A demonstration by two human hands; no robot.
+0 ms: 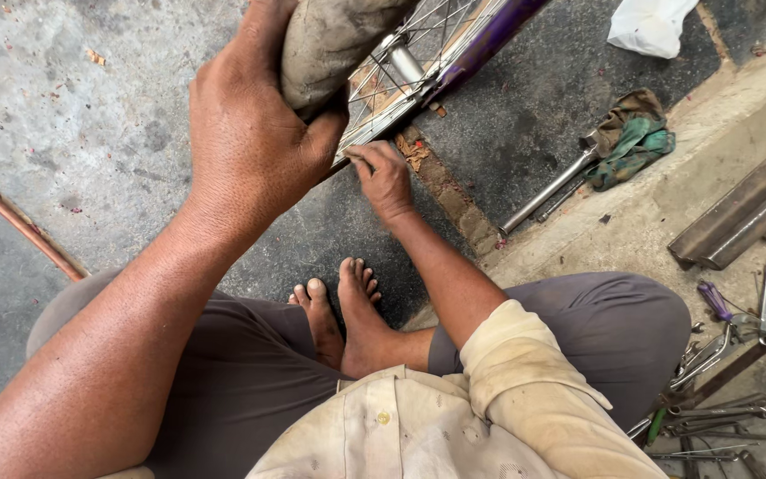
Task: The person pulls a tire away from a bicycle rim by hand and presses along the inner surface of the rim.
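At the top centre of the frame, the left hand wraps its fingers around the worn grey rubber bicycle tyre. Just below, the right hand pinches the silver spoked wheel rim.

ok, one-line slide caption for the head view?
Left hand grips a worn tyre while right hand pinches the wheel rim.

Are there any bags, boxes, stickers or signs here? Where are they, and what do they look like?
White plastic bag: on the ground at the top right, crumpled, plain white.
No boxes, stickers, signs or screens show.
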